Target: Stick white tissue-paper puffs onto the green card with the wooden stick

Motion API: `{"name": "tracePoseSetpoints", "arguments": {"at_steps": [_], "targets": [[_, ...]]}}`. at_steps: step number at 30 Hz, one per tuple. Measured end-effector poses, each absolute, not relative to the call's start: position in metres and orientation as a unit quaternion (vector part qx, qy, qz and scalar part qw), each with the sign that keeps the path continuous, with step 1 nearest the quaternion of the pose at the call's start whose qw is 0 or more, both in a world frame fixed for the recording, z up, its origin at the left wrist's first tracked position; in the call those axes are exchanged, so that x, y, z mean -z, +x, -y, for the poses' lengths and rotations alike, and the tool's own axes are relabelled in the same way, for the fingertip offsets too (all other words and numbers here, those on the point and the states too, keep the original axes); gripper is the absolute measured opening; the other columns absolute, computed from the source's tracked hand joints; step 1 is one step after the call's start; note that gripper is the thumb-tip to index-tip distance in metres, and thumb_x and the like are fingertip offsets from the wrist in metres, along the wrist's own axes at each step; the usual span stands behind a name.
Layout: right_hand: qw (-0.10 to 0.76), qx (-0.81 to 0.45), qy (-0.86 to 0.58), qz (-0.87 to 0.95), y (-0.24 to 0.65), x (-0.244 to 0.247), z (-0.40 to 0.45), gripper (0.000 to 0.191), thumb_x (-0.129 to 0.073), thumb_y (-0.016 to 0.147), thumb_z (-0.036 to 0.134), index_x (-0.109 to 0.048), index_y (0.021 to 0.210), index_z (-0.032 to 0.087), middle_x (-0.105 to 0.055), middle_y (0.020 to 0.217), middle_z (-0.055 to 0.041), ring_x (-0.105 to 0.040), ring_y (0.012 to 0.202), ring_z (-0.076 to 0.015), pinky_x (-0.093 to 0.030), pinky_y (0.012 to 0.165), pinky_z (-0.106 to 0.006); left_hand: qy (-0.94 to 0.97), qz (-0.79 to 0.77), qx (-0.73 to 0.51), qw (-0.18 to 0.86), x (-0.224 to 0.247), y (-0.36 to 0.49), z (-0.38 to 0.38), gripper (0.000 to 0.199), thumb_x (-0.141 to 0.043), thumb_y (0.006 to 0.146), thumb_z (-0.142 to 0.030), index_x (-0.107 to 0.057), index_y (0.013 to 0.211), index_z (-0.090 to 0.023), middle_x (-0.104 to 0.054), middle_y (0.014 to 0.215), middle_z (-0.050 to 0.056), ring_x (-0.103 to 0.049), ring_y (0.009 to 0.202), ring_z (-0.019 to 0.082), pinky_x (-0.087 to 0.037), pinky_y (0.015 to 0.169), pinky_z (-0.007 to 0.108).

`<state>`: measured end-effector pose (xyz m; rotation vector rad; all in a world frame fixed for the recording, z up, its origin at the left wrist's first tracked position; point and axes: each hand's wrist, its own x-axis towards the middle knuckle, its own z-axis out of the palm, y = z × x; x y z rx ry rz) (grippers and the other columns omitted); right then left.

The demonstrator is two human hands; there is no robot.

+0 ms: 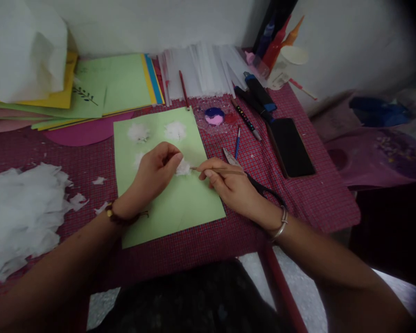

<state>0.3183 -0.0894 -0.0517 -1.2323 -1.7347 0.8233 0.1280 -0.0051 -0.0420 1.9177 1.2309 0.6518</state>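
A sheet of light green paper (169,208) lies in front of me, bearing several fluffy white tufts (175,130) of what looks like tissue paper. My right hand (234,187) grips a thin brown stick (225,171), its tip touching or almost touching the nearest white tuft (183,167). Over the left side of that tuft, my left hand (159,169) is closed in a pinch; whatever is between its fingertips is hidden. Scissors (260,184) lie partly beneath my right hand and wrist.
White tissue pieces (24,212) are heaped at left. Coloured paper sheets (125,83) and clear strips (201,69) lie along the wall. To the right are a paint palette (211,118), a patterned pen (246,119), a cutter (260,90), a black phone (291,148) and paint bottles (275,46).
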Motion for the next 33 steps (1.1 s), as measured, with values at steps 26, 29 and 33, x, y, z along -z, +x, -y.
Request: {"name": "tracePoseSetpoints", "arguments": {"at_steps": [26, 29, 33], "targets": [[0.510, -0.376, -0.512, 0.580, 0.324, 0.040, 0.089, 0.022, -0.046, 0.100, 0.031, -0.062, 0.090, 0.019, -0.063, 0.077, 0.0007, -0.056, 0.059, -0.0086, -0.045, 0.056, -0.024, 0.882, -0.357, -0.128, 0.280, 0.029, 0.119, 0.013, 0.020, -0.056, 0.084, -0.026, -0.074, 0.080, -0.020, -0.061, 0.076, 0.004, -0.058, 0.067, 0.015, -0.043, 0.061, 0.028], [0.534, -0.358, -0.523, 0.559, 0.324, 0.038, 0.091, 0.022, -0.044, 0.100, 0.032, -0.061, 0.094, 0.020, -0.061, 0.072, 0.0013, -0.057, 0.059, -0.0101, -0.046, 0.056, -0.025, 0.883, -0.348, -0.136, 0.284, 0.028, 0.120, 0.013, 0.019, -0.056, 0.084, -0.025, -0.073, 0.079, -0.019, -0.062, 0.077, 0.004, -0.059, 0.069, 0.015, -0.043, 0.063, 0.028], [0.497, -0.359, -0.524, 0.591, 0.323, 0.038, 0.090, 0.021, -0.045, 0.099, 0.029, -0.062, 0.089, 0.020, -0.062, 0.075, 0.0002, -0.057, 0.061, -0.0106, -0.046, 0.057, -0.026, 0.878, -0.362, -0.134, 0.283, 0.029, 0.120, 0.013, 0.017, -0.055, 0.084, -0.025, -0.070, 0.077, -0.020, -0.060, 0.073, 0.002, -0.056, 0.065, 0.014, -0.041, 0.060, 0.028]]}}
